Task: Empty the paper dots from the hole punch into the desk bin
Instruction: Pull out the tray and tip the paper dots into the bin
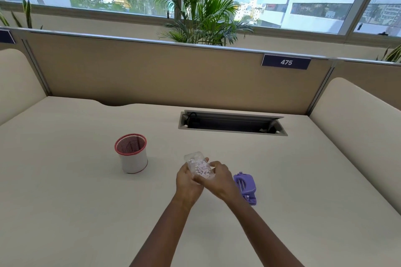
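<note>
A clear plastic tray (198, 166), the detached dot catcher, is held above the desk (76, 191) by both hands. Small pale pink and white paper dots (200, 169) are seen lying inside it. No marking can be read on the tray. The left hand (188, 182) is closed under the tray's near left side; the right hand (217, 176) is clamped over its near right end, the two hands touching.

Just right of the tray, behind the right wrist, the purple hole punch (246, 187) is lying on the desk. No brand is legible on it.

Well left of the tray, the desk bin (132, 154) stands upright: a mesh cup with a red rim and a white wrap. Its contents cannot be told. Bare desk lies between tray and bin.

Beyond the tray, an open cable trough (232, 123) is recessed in the desk. On the partition (141, 71) behind it, a dark blue label (286, 62) reads "475". A palm (204, 11) stands behind the partition.
</note>
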A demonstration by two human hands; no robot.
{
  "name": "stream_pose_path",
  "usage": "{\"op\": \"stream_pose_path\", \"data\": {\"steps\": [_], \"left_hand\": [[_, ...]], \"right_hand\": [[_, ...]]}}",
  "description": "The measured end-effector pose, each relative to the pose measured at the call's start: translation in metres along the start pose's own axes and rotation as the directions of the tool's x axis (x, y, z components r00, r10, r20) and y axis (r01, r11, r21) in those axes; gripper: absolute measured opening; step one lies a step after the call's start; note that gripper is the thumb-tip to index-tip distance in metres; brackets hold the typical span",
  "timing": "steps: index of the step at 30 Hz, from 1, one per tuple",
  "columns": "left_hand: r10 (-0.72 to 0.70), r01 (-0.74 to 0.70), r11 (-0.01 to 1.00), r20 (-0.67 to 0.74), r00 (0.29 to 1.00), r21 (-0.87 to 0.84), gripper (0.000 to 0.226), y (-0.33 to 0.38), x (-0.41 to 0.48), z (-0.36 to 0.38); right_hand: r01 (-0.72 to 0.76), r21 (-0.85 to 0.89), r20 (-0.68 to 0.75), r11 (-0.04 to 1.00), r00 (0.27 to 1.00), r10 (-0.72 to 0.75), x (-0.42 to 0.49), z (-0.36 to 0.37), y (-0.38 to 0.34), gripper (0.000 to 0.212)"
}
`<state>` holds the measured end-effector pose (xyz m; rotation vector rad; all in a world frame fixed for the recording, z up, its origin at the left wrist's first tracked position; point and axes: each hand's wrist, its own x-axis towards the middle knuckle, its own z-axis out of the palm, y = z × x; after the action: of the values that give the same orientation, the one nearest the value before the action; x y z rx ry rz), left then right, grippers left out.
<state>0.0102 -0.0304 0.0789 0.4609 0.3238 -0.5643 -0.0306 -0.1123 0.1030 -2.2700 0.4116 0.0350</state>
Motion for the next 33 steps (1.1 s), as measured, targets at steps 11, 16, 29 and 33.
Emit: {"op": "stream_pose_path", "data": {"steps": [11,16,29,33], "left_hand": [[0.073,-0.073,0.992,0.006,0.997,0.102,0.046,0.01,-0.002,-0.008],[0.511,-0.232,0.517,-0.08,0.856,0.824,0.045,0.034,-0.003,-0.005],[0.713,0.301,-0.506,0.195,0.674,0.808,0.088,0.166,-0.007,-0.046],[0.651,0.35,-0.527,0.103,0.752,0.774,0.095,0.184,-0.001,-0.052]], "right_hand": [[0.06,-0.192,-0.033,0.98,0.997,-0.068,0.008,0.009,-0.013,0.061],[0.096,-0.153,-0.061,0.984,0.993,-0.106,0.018,0.008,-0.025,0.055],[0.207,-0.18,0.012,0.962,0.978,-0.208,0.049,0.032,-0.078,0.055],[0.281,-0.243,0.074,0.928,0.96,-0.271,0.061,0.043,-0.098,0.059]]}}
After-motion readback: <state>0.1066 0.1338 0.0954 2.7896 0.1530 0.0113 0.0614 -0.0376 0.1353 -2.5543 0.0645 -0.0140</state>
